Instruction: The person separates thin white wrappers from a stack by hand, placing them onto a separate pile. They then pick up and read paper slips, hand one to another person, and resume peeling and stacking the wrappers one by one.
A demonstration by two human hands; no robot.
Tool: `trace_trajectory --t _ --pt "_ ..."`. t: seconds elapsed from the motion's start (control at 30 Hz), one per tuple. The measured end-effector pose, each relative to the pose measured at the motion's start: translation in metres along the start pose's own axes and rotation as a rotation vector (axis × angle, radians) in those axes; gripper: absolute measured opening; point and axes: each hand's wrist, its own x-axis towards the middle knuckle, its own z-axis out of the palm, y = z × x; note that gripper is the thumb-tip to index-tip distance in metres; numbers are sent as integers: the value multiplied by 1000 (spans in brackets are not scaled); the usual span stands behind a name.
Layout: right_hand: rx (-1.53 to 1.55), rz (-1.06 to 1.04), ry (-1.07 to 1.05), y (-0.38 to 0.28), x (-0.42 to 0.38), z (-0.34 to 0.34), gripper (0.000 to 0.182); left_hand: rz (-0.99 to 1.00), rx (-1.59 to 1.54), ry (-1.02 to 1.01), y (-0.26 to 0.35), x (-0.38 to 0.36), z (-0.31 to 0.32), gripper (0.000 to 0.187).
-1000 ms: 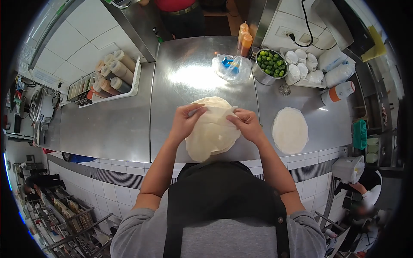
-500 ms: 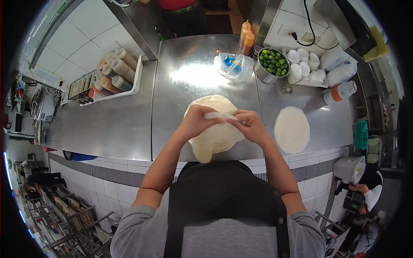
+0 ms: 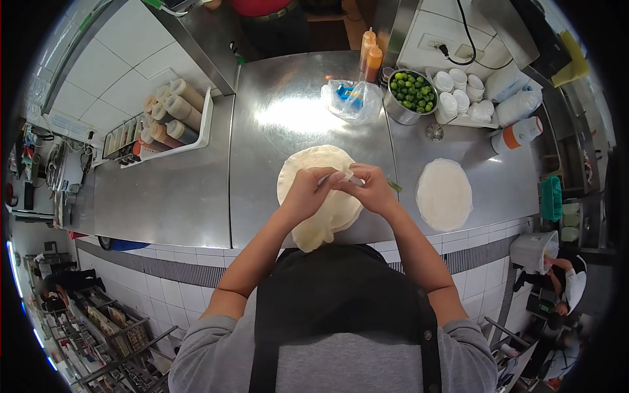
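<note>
A stack of thin, pale round wrappers (image 3: 308, 167) lies on the steel counter (image 3: 190, 190) in front of me. My left hand (image 3: 308, 191) and my right hand (image 3: 367, 188) meet over the stack's near half, fingers pinched together on the folded top sheet (image 3: 337, 178). A thin green-tipped stick (image 3: 393, 186) pokes out beside my right hand. To the right lies a second, single round wrapper (image 3: 444, 194), flat and apart from my hands.
At the back stand a clear bag with blue contents (image 3: 352, 99), a steel pot of limes (image 3: 410, 95), orange sauce bottles (image 3: 369, 56), white cups (image 3: 458, 98) and a tray of squeeze bottles (image 3: 171, 114). A person in red (image 3: 265, 13) stands beyond the counter.
My hands have drawn together from the stack's two sides, folding the top sheet inward until the fingers meet at the middle.
</note>
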Motion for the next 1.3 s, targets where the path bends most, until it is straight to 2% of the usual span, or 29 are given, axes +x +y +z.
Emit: trace_trajectory --t 0.07,0.17,0.23,0.37,0.5,0.57,0.67,0.9,1.0,1.07,1.1,1.17,1.2,1.23,1.27,1.3 --pt "-16 -10 -17 8 0 0 33 58 61 35 3 0 -4 22" --pt "-1 1 -49 17 -2 4 36 4 152 83 -1 -2 -3 24" --pt "126 37 13 17 -4 6 38 -9 143 112 -8 -4 1 24" --pt "112 64 -42 10 -7 -1 42 7 183 201 -6 -8 6 24" --pt "67 -15 -10 3 -4 -2 41 -25 216 223 -8 -9 12 25" --pt "72 -31 -10 3 -3 -3 41 61 226 297 -11 -9 14 26" --pt "70 -80 10 3 -1 -3 38 53 227 298 -4 -8 11 26" --pt "-150 -158 236 -3 0 7 29 91 217 331 -2 -10 11 21" --pt "-159 -170 341 -12 -1 13 27 32 196 376 -10 -7 12 20" --pt "-148 -192 398 -12 -3 12 26 215 169 367 -20 -5 11 18" --pt "-106 -165 359 -10 -4 10 24 215 168 366 -14 -4 10 18" --pt "-62 -137 317 -10 -6 11 22 58 -17 190 -2 -4 7 21" --pt "59 -35 353 -15 -4 11 19 58 -17 190 -4 -3 6 21" --pt "178 67 388 -18 -3 11 16 2 -224 136 -7 -2 5 24" --pt "177 66 389 -16 -2 11 16 -53 -430 80 -9 0 5 27" --pt "137 19 371 -15 -1 10 13 -51 -429 78 -9 1 6 27"
